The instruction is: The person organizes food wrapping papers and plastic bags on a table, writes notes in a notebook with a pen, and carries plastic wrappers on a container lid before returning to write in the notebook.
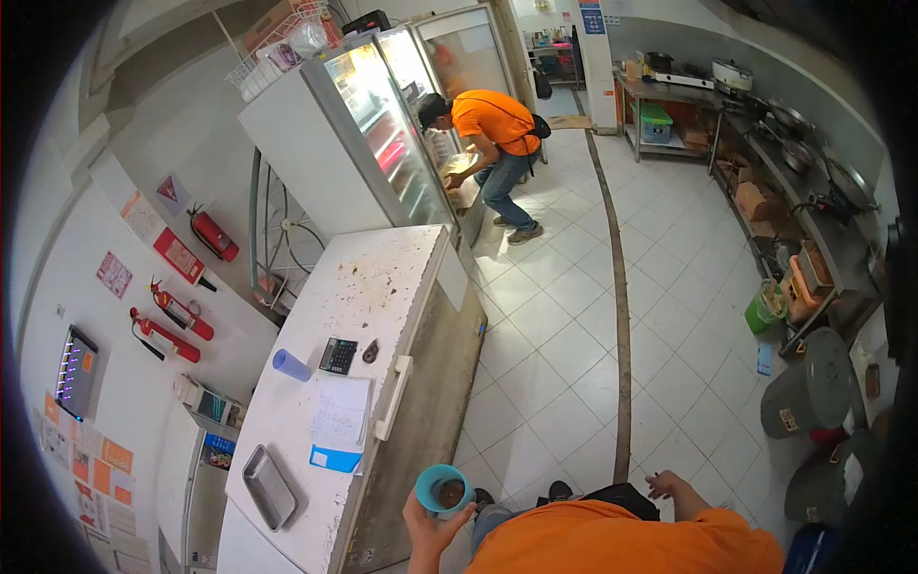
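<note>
A teal cup point(442, 480) with a little brown content is gripped in my left hand point(430, 524), whose fingers wrap round its side. The cup is held up near the front end of a worn white chest freezer point(382, 277). My right hand point(675, 490) hangs at my other side over the tiled floor, fingers loosely bent and apart. A tiny dark spot shows at its fingertips; I cannot make out what it is. On the freezer top lie an open notebook point(340, 413), a blue folder point(335, 459), a calculator point(338, 355), a purple cup point(291, 364) and a metal tray point(270, 488).
A person in an orange shirt point(492, 120) bends at a lit display fridge point(382, 134), hands on a pale container. Along the right stand steel tables point(803, 182) with pans, a green bin point(765, 306) and large grey bins point(811, 387). Fire extinguishers point(182, 311) hang left.
</note>
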The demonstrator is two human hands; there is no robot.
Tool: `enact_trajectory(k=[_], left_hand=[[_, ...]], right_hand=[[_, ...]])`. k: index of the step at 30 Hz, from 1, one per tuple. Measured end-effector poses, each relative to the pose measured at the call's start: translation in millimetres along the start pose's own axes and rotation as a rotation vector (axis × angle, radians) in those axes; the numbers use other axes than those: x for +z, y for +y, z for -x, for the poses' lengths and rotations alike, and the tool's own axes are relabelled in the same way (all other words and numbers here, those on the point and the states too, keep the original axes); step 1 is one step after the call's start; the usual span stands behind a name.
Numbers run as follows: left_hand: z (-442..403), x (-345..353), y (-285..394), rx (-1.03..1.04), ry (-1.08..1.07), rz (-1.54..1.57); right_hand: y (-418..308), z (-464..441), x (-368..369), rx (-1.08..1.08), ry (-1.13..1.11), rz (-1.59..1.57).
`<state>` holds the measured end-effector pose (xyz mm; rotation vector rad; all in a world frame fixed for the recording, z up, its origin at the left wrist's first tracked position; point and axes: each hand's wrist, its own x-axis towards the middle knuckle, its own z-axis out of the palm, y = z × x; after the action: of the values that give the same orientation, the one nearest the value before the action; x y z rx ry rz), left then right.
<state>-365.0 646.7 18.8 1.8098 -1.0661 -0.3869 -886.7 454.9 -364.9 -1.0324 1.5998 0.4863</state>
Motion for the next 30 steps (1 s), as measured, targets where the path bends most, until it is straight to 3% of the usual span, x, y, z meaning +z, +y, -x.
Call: enact_trajectory(k=[6,12,21,24,30], left_hand=[[-7.8,10.9,-5.0,0.066,-0.012,0.013],[-2.2,9.8,-10.2,0.031,-0.015,0.024],[13.5,-0.9,-31.6,-0.005,0.038,-0.004],[12.5,-2.5,-23.5,-0.024,0.047,0.035],[15.5,-1.1,-34.3,-0.019,0.043,0.04]], right_hand=[[-41.6,-4.6,1.5,-0.255,0.072,-0.048],[-32.5,-9.3,-1.3,-0.246,0.058,0.055],[-3.4,1.9,-8.3,-0.028,0.067,0.02],[-9.8,-3.1,-6.5,-0.174,0.089,0.113],[-45.1,-12.7,-5.6,-0.239,0.097,0.047]])
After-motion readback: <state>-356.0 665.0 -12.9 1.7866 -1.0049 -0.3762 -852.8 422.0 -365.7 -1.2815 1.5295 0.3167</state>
